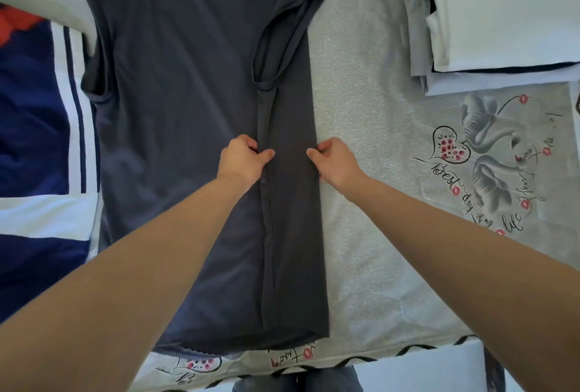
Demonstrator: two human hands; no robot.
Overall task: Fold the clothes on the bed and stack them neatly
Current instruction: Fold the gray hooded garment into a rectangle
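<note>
Hands pinch a dark grey sleeveless shirt (188,109) on the bed (361,234): left hand (243,159) at the folded flap's inner edge, right hand (334,160) at its outer fold; collar cut off.

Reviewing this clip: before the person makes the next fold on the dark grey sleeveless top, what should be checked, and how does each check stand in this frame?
1. Right side folded inward: ok. A long strip of the dark grey sleeveless top lies over its middle, armhole included.
2. Folded strip held: ok. The left hand pinches its inner edge; the right hand pinches its outer fold.
3. Left side folded: not ok. That armhole lies open and flat.
4. Fabric smooth: cannot tell fully; a lengthwise ridge runs along the inner edge.
5. Hem square: not ok. The bottom corner sits uneven.
6. Stack ready: ok. The folded pile sits at upper right on the printed bedsheet.
</note>
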